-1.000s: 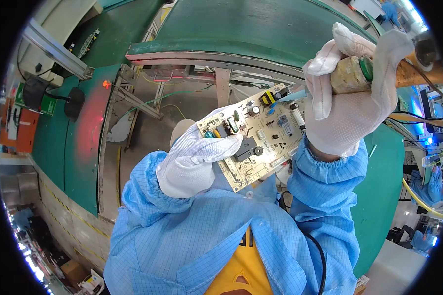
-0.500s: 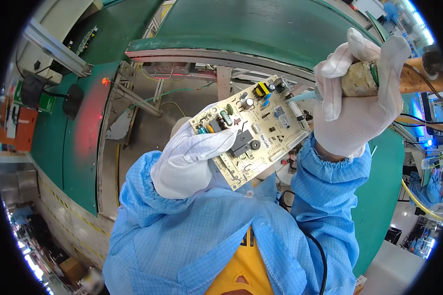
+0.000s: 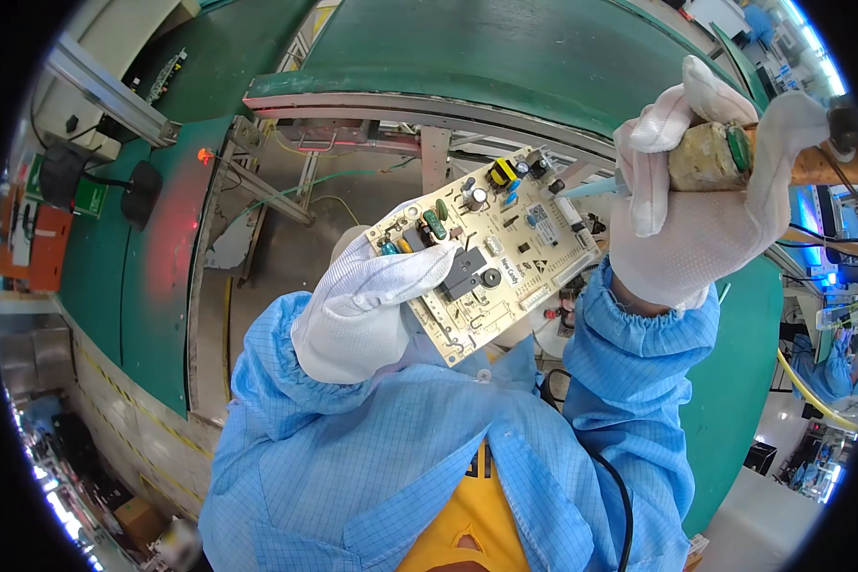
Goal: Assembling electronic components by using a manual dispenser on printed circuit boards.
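Note:
My left hand (image 3: 372, 305), in a white glove, grips a cream-coloured circuit board (image 3: 505, 296) by its left edge, thumb on top. The board is tilted in front of my chest, component side up. It carries a black relay, capacitors and a yellow-and-black transformer. My right hand (image 3: 682, 229), also gloved, is raised right of the board, fingers around a tan, tape-wrapped tool (image 3: 701, 157) with a green patch. A pale blue pointed piece (image 3: 596, 188) sticks out beside that hand toward the board's upper right corner; I cannot tell whether it touches.
Green-topped benches stand on the left (image 3: 162, 276), ahead (image 3: 467, 57) and at the right (image 3: 734, 381). A metal frame rail (image 3: 429, 114) runs along the far bench. Black cables (image 3: 834, 234) and a yellow hose (image 3: 810, 386) hang at the right. A black lamp-like fixture (image 3: 143, 195) stands left.
My right hand and the tape-wrapped tool have shifted slightly right, and one finger has spread further outward. The board and my left hand have barely moved.

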The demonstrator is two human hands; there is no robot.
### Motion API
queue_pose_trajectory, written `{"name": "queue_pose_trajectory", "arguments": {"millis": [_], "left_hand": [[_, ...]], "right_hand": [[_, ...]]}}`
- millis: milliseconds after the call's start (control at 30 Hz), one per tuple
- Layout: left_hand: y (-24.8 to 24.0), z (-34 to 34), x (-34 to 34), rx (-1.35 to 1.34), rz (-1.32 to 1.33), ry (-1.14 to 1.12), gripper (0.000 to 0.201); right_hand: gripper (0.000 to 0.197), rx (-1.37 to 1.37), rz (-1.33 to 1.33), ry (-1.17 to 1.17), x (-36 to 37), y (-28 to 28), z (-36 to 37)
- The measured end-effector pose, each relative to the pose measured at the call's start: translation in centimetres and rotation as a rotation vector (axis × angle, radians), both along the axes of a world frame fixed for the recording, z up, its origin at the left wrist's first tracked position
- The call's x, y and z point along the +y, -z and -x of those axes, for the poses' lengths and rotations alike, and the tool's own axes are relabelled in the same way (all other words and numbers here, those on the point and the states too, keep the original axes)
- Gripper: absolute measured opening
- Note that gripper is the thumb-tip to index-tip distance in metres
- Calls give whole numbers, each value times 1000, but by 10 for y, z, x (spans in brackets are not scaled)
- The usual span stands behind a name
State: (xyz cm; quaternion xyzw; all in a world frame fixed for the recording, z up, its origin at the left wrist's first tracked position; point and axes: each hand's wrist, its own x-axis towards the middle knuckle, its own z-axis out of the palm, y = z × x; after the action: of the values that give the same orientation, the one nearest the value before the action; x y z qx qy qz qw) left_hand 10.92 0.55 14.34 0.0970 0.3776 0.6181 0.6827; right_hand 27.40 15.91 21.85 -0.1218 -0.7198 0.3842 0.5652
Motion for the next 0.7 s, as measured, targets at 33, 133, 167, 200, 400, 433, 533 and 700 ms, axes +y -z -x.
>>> {"name": "queue_pose_trajectory", "arguments": {"millis": [33, 133, 167, 200, 400, 433, 533, 700], "left_hand": [[11, 2, -1, 88, -57, 8, 38], [21, 5, -1, 262, -172, 21, 37], [12, 5, 4, 114, -147, 27, 36], [3, 5, 7, -33, -122, 27, 35], [15, 9, 5, -175, -67, -49, 33], [14, 9, 5, -191, -58, -52, 33], [12, 10, 4, -224, -38, -75, 33], [2, 3, 1, -235, -44, -70, 33]], "right_hand": [[58, 8, 29, 1, 1, 0, -4], [59, 32, 116, -3, 2, 1, -10], [59, 31, 117, -3, 2, 1, -9], [59, 23, 80, -33, 2, 1, -7], [57, -33, 46, 85, -9, -4, 0], [57, -33, 46, 88, -13, -6, 3], [54, 104, 313, 244, -22, -10, 17], [54, 306, 218, -188, -8, 3, 20]]}}
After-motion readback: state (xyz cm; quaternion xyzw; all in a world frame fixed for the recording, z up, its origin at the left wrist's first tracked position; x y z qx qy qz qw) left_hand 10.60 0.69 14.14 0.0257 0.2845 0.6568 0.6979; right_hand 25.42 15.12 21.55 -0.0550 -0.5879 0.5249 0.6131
